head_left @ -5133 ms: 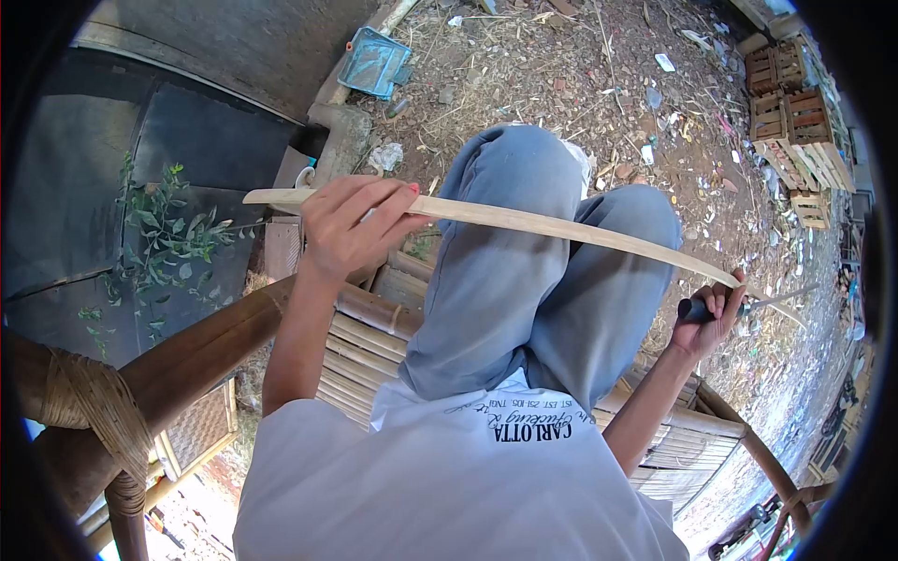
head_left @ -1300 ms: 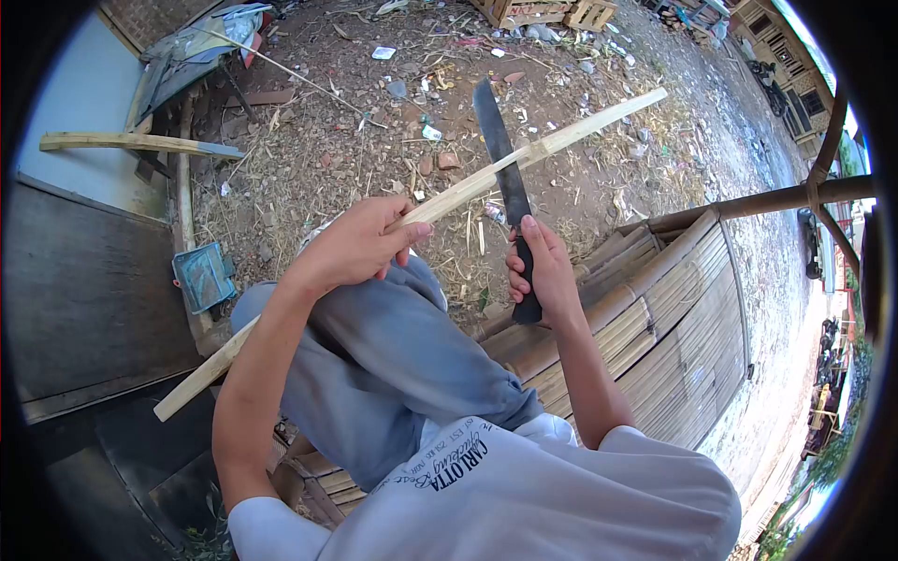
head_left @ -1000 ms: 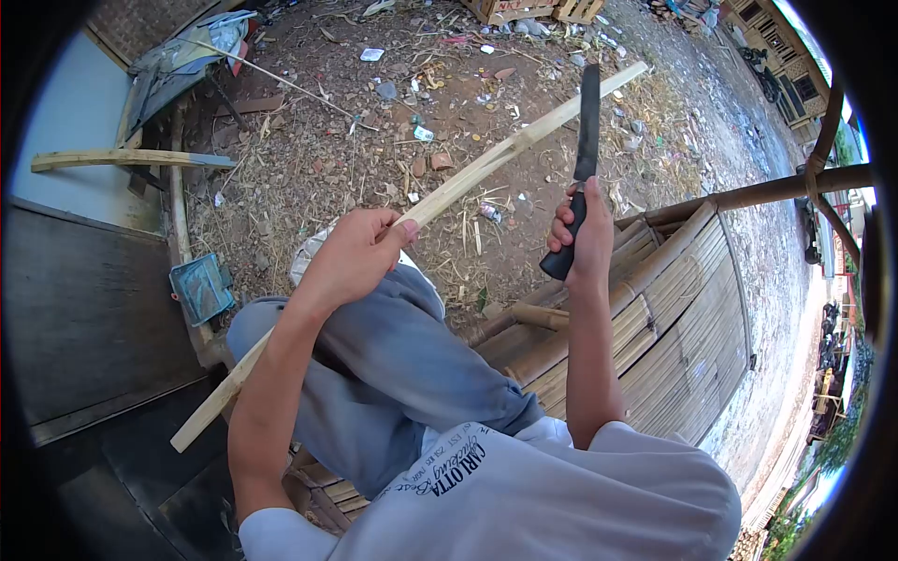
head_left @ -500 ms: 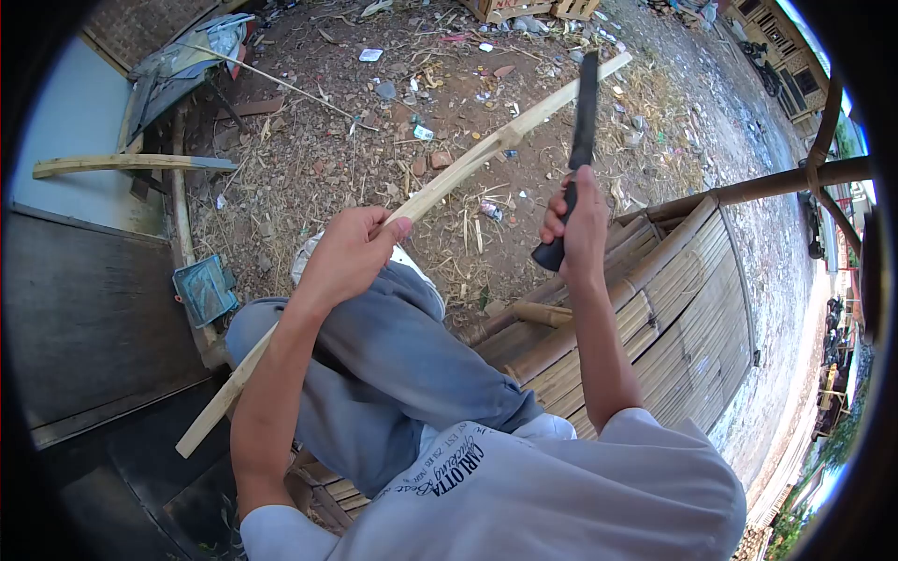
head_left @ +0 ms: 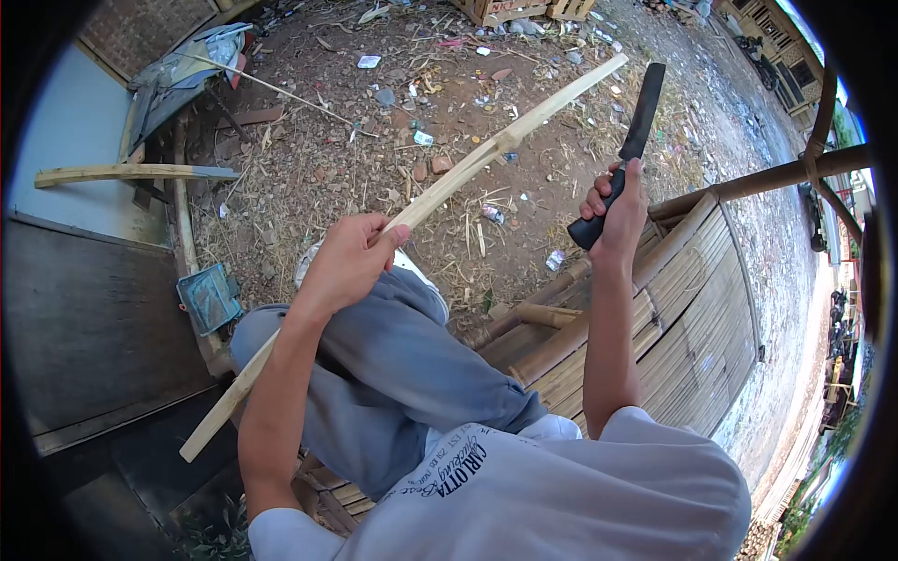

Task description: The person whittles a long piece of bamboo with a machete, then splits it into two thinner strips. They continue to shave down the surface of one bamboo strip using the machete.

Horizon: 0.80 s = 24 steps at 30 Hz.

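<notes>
My left hand [head_left: 351,262] grips a long pale wooden strip [head_left: 458,175], which slants from the lower left, under my forearm and across my thigh, out over the ground. A rough knot or notch shows partway along its far half. In my right hand [head_left: 617,208] is a knife [head_left: 644,112] with a black handle and a long dark blade pointing up. The blade stands apart from the strip, to its right. My fingers are wrapped round both things, so part of the handle and of the strip is hidden.
A bamboo slat platform [head_left: 692,309] lies at my right, with a bamboo pole [head_left: 767,187] beyond it. Litter and wood shavings cover the dirt ground [head_left: 327,159]. At left are a blue plastic tray [head_left: 210,299] and another wooden strip [head_left: 136,172]. A wooden crate [head_left: 496,9] stands at the back.
My right hand has moved to the right with the knife, away from the strip, and the blade now tilts more to the right. My left hand and the strip have barely shifted.
</notes>
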Motion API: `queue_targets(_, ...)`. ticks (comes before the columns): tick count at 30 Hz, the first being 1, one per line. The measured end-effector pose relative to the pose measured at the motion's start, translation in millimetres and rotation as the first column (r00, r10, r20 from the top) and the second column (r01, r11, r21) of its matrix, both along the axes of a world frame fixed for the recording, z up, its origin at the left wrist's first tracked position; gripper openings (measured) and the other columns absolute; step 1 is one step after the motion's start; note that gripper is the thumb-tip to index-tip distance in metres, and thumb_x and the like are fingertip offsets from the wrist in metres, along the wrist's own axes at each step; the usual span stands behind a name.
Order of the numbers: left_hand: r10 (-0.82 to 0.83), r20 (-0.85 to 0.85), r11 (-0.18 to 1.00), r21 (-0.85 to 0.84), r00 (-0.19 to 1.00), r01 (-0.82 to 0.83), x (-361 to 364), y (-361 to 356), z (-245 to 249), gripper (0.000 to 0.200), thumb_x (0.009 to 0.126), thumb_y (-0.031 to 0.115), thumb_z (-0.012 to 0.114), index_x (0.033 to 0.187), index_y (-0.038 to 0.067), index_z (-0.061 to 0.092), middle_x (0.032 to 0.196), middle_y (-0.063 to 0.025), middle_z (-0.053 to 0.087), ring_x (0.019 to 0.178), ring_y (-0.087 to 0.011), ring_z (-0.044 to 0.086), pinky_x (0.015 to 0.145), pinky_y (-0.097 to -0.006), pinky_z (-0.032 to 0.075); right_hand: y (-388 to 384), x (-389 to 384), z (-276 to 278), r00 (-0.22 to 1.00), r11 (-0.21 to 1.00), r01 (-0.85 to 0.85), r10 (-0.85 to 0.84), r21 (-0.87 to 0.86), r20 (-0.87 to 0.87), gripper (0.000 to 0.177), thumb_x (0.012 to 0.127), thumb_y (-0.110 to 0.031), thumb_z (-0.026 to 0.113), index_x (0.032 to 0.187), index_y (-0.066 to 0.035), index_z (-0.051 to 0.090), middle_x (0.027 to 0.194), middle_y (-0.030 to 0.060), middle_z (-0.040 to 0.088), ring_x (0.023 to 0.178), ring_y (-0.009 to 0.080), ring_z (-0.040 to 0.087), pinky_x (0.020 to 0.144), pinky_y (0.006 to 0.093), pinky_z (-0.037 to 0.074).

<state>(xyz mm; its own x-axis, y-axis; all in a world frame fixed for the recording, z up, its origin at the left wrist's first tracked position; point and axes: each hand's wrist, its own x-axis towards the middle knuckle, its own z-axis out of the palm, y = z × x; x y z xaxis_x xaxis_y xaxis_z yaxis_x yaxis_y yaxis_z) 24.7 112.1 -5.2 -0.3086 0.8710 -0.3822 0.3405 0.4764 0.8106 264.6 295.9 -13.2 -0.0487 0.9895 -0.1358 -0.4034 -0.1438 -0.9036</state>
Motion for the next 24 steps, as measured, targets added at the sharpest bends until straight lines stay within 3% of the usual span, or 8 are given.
queue_targets(4, -0.013, -0.045, 0.998, 0.057, 0.999, 0.015, -1.2, 4.9, -2.5, 0.026, 0.096, 0.025, 0.057, 0.084, 0.003, 0.063, 0.059, 0.0049, 0.05, 0.052, -0.0025, 0.04, 0.047, -0.0234, 0.031, -47.7, -23.0, -14.9, 0.879, 0.893, -0.415, 0.443, -0.173, 0.177, 0.032, 0.101, -0.039, 0.043, 0.091, -0.009, 0.044, 0.063, -0.0015, 0.041, 0.044, 0.0059, 0.039, 0.039, 0.0229, 0.036)
queue_targets(6, -0.049, -0.123, 0.998, 0.033, 0.991, 0.054, 1.0, 4.7, -0.6, 0.026, 0.096, 0.024, 0.057, 0.083, 0.002, 0.063, 0.059, 0.0047, 0.05, 0.053, -0.0029, 0.04, 0.049, -0.024, 0.032, -56.5, -20.3, -8.1, 0.632, 0.6, -0.683, 0.771, -0.416, 0.074, 0.031, 0.101, -0.038, 0.043, 0.091, -0.009, 0.044, 0.062, -0.0022, 0.041, 0.042, 0.0056, 0.038, 0.037, 0.0227, 0.035)
queue_targets(12, -0.006, -0.064, 0.996, 0.088, 0.998, 0.012, 3.0, 6.5, 0.3, 0.026, 0.096, 0.023, 0.056, 0.083, 0.001, 0.063, 0.06, 0.0043, 0.049, 0.055, -0.0037, 0.041, 0.05, -0.0254, 0.032, -50.1, -35.1, -18.5, 0.972, 0.959, -0.222, 0.232, -0.174, 0.037, 0.033, 0.1, -0.039, 0.046, 0.087, -0.008, 0.045, 0.06, -0.0018, 0.041, 0.042, 0.0055, 0.038, 0.037, 0.0232, 0.035)
queue_targets(13, -0.017, -0.082, 0.997, 0.077, 0.996, 0.023, 1.8, 5.7, -0.6, 0.026, 0.097, 0.023, 0.056, 0.083, 0.001, 0.063, 0.06, 0.0043, 0.049, 0.055, -0.0034, 0.04, 0.05, -0.0252, 0.032, -63.3, -34.1, -20.0, 0.828, 0.817, -0.492, 0.546, -0.301, 0.126, 0.033, 0.1, -0.039, 0.047, 0.087, -0.008, 0.045, 0.06, -0.0015, 0.042, 0.041, 0.0057, 0.038, 0.037, 0.023, 0.034)
queue_targets(16, -0.017, -0.043, 0.997, 0.071, 0.999, 0.02, 1.1, 5.9, -3.7, 0.027, 0.097, 0.023, 0.056, 0.082, 0.001, 0.062, 0.06, 0.0045, 0.048, 0.055, -0.0032, 0.04, 0.05, -0.0252, 0.032, -52.4, -17.9, -2.4, 0.629, 0.579, -0.674, 0.775, -0.458, 0.054, 0.033, 0.1, -0.038, 0.047, 0.087, -0.008, 0.045, 0.061, -0.0013, 0.042, 0.041, 0.0058, 0.038, 0.037, 0.0234, 0.034)
queue_targets(18, 0.01, 0.012, 0.996, 0.087, 1.0, -0.011, -0.6, 5.4, -3.3, 0.028, 0.097, 0.024, 0.056, 0.082, 0.001, 0.062, 0.06, 0.0045, 0.048, 0.055, -0.0033, 0.04, 0.05, -0.0253, 0.033, -39.5, -19.7, -9.7, 0.757, 0.71, -0.592, 0.652, -0.382, 0.038, 0.033, 0.1, -0.038, 0.047, 0.088, -0.008, 0.045, 0.061, -0.0016, 0.041, 0.041, 0.0059, 0.037, 0.037, 0.0234, 0.034)
queue_targets(20, 0.012, -0.027, 0.998, 0.069, 1.0, -0.01, 4.0, 3.0, 2.1, 0.028, 0.096, 0.024, 0.056, 0.082, 0.0, 0.061, 0.061, 0.0045, 0.048, 0.056, -0.0038, 0.04, 0.051, -0.0262, 0.033, -27.1, -22.3, -12.3, 0.993, 0.98, -0.112, 0.115, -0.163, 0.012, 0.035, 0.1, -0.041, 0.045, 0.091, -0.008, 0.047, 0.06, -0.0028, 0.04, 0.04, 0.0046, 0.035, 0.037, 0.0214, 0.033)
queue_targets(24, -0.015, -0.128, 0.995, 0.098, 0.992, 0.028, -0.1, 6.8, -1.6, 0.034, 0.094, 0.026, 0.057, 0.075, -0.002, 0.06, 0.055, -0.0005, 0.047, 0.051, -0.0085, 0.041, 0.049, -0.0309, 0.034, -68.0, -28.4, 4.7, 0.733, 0.711, -0.618, 0.676, -0.335, 0.08, 0.034, 0.101, -0.04, 0.043, 0.093, -0.007, 0.045, 0.065, -0.0017, 0.041, 0.045, 0.0059, 0.037, 0.04, 0.0226, 0.035)
